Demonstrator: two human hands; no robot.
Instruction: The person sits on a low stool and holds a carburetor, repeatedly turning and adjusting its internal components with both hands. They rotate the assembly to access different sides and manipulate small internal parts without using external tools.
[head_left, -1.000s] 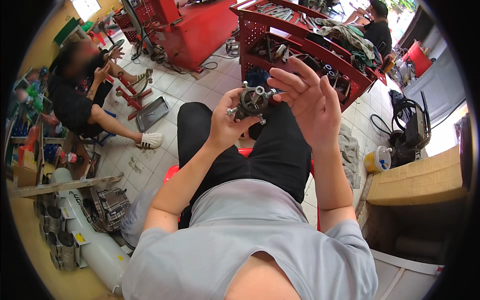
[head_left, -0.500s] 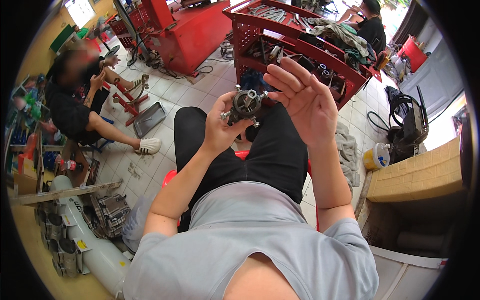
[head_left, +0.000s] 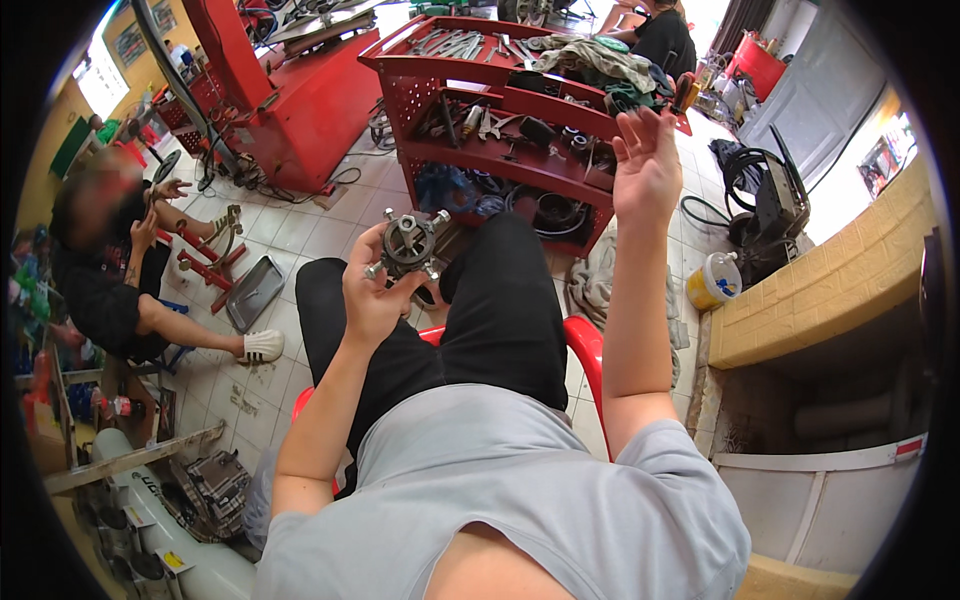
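My left hand is closed round a dark, ring-shaped metal part with bolts, held above my lap. Several shiny bolts stick outward from its rim, and a smaller metal ring shows within it. Up and to the right, my right hand is raised with an open palm and nothing in it. Its fingers are slightly bent and a bit blurred, in front of the right end of a red tool cart. I cannot tell whether they touch the cart.
Wrenches and grey rags lie on the cart's top. A seated person is at left, near a metal tray; another person sits at far right. A white bucket stands by a tiled ledge.
My right hand has moved away from the metal part, up and right toward the cart. My left hand still holds the part. The whole view has shifted, bringing more of the cart into sight.
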